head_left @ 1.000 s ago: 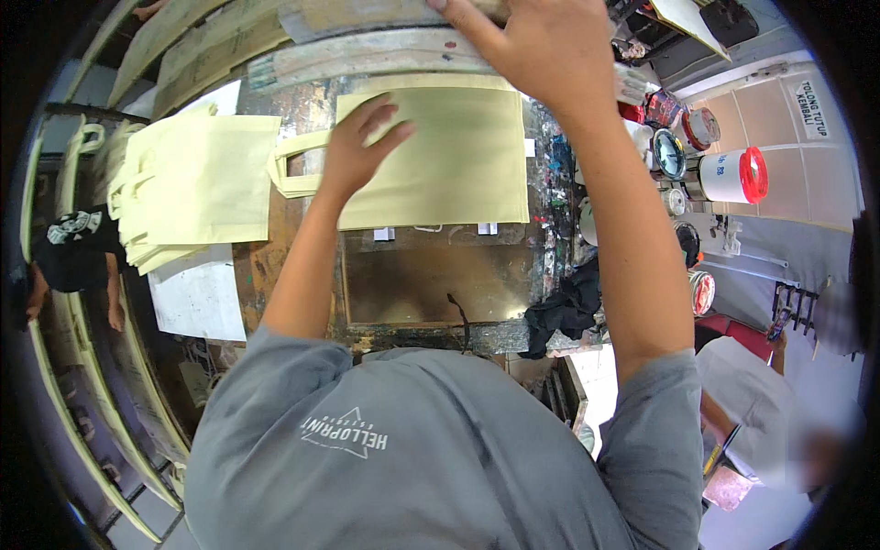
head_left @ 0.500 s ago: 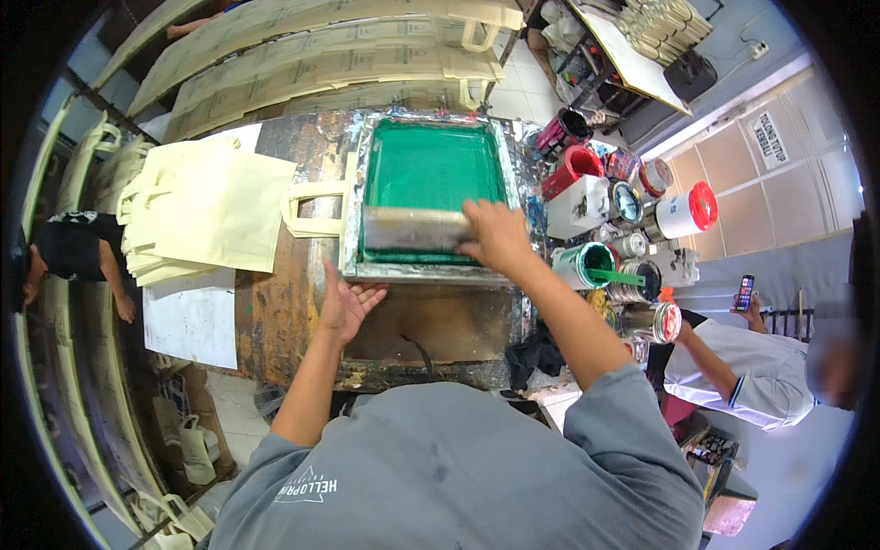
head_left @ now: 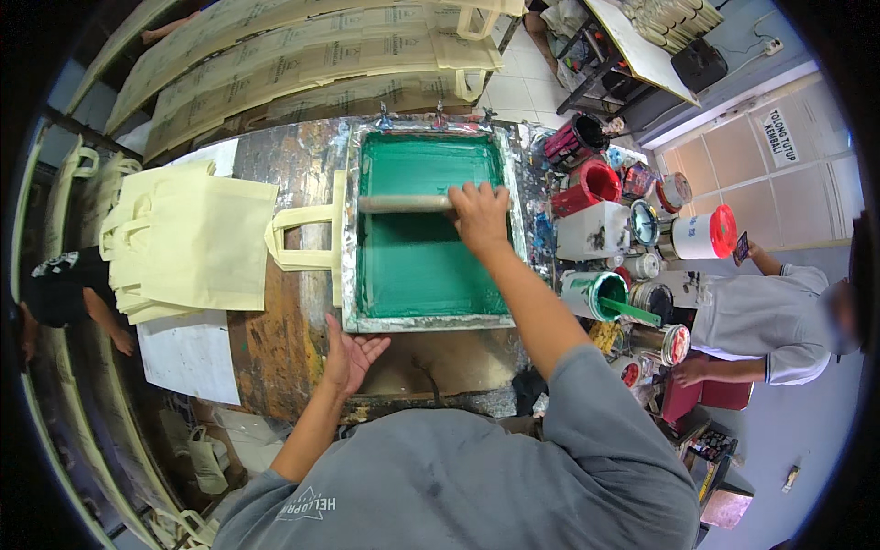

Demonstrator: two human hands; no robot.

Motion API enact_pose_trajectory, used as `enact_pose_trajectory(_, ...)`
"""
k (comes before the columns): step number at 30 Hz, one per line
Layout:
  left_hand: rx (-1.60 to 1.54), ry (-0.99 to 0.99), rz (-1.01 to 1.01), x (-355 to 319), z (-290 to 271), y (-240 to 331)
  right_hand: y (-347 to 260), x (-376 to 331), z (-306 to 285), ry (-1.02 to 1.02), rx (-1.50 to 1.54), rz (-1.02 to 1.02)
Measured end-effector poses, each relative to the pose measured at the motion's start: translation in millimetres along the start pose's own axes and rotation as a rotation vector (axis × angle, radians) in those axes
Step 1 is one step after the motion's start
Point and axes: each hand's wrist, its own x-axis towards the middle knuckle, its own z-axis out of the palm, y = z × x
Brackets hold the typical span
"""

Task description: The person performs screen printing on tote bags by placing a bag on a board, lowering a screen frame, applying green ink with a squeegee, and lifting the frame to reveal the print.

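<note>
A screen-printing frame [head_left: 431, 324] with green ink spread over its mesh lies on the worktable in front of me. My right hand [head_left: 480, 213] is closed around the right end of a squeegee [head_left: 403, 204], which lies crosswise over the upper part of the mesh. Its blade edge is hidden by the handle. At the frame's near left corner, my left hand [head_left: 353, 360] is open, palm up, fingers at the lower edge. From under the frame's left side sticks out a pale yellow bag [head_left: 301, 240], its handle loop showing.
A stack of pale yellow bags [head_left: 197, 243] lies left on white paper [head_left: 188, 353]. Several ink cans crowd the right side, one a green ink pot [head_left: 587, 295] with a stick. Racks of printed bags [head_left: 302, 69] stand behind. A person [head_left: 765, 321] is at the right, another [head_left: 73, 293] at the left.
My right hand has pushed the squeegee from the near end of the mesh to its upper part. My left hand stays at the near left corner. The person at the right has shifted.
</note>
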Motion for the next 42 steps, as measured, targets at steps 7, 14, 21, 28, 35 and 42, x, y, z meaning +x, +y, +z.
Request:
enact_pose_trajectory(7, 0.458, -0.187, -0.453, 18.0, -30.7, 26.5, 50.3, 129.9, 9.0, -0.455, 0.065, 0.003)
enact_pose_trajectory(14, 1.716, 0.056, 1.370, 182.5, 137.5, 175.5, 62.8, 122.6, 47.1, -0.187, -0.080, 0.061)
enact_pose_trajectory(21, 2.006, 0.230, 1.479, 306.9, 142.6, 184.3, 56.8, 119.4, 46.4, -0.215, -0.052, -0.017)
enact_pose_trajectory(28, 2.011, 0.185, 1.557, 248.2, 120.9, 143.8, 31.7, 54.9, 20.0, -0.243, -0.009, -0.027)
enact_pose_trajectory(35, 2.031, 0.144, 1.305, 168.6, 82.4, 74.7, -8.5, -42.2, -16.3, -0.243, 0.051, -0.049)
enact_pose_trajectory(42, 2.032, 0.143, 1.062, 90.5, 73.3, 30.9, -40.5, -116.5, -40.8, -0.229, 0.073, -0.050)
